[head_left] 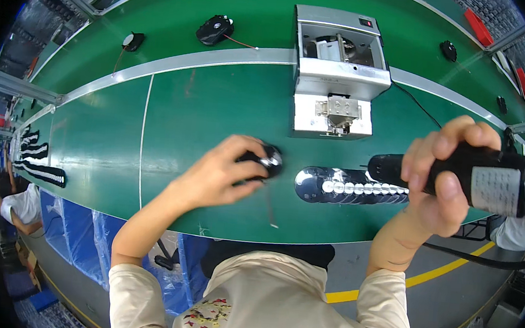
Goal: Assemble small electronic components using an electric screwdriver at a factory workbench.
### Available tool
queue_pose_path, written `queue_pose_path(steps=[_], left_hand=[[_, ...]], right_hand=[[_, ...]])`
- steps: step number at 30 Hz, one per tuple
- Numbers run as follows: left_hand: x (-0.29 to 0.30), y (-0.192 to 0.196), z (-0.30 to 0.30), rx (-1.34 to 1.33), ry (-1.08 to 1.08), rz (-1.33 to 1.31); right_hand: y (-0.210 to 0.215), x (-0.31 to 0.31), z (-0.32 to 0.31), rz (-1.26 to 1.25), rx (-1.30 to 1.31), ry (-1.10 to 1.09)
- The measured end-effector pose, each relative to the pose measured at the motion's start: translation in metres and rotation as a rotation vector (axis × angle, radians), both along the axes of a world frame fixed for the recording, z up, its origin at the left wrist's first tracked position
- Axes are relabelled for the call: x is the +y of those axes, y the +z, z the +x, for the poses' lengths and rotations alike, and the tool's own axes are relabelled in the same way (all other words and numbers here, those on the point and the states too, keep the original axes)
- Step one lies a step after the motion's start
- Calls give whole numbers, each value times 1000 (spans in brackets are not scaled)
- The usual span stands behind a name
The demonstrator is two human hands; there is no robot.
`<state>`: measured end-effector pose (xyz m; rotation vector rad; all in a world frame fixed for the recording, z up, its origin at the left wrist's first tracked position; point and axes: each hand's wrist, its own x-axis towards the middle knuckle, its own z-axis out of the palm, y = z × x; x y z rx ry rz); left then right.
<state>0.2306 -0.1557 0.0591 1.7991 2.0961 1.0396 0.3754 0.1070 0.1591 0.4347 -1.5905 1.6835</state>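
My left hand [227, 170] is closed round a small, glossy black rounded part [272, 160] on the green bench. From beside that part a thin wire [271, 208] trails toward the front edge. Raised at the right, my right hand [439, 173] grips a black electric screwdriver [498, 178] with a pale label on its body. Its narrow tip points left, above a row of overlapping black discs with white round spots [351, 188]. The discs lie on the bench between my hands, and the screwdriver covers part of the row's right end.
Behind the discs stands a grey screw feeder [339, 77]. Along the back belt rest a black unit with a red wire [215, 30], a smaller one [133, 41] and another [448, 50]. More black-and-white strips [40, 169] lie far left, near another person [21, 205]. A thick cable [479, 261] hangs at right.
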Motion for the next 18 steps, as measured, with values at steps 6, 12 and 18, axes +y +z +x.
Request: queue_pose_path(steps=[6,12,18], left_hand=[[44,-10,41,-80,-143,109],[49,-16,45,5,-180,67],[52,-14,43,11,-174,49]], right_hand=[[-8,-6,-6,-40,-81,-81],[-12,-5,-8,-40,-52,-31],[-25,5,-6,-90,-215,126]])
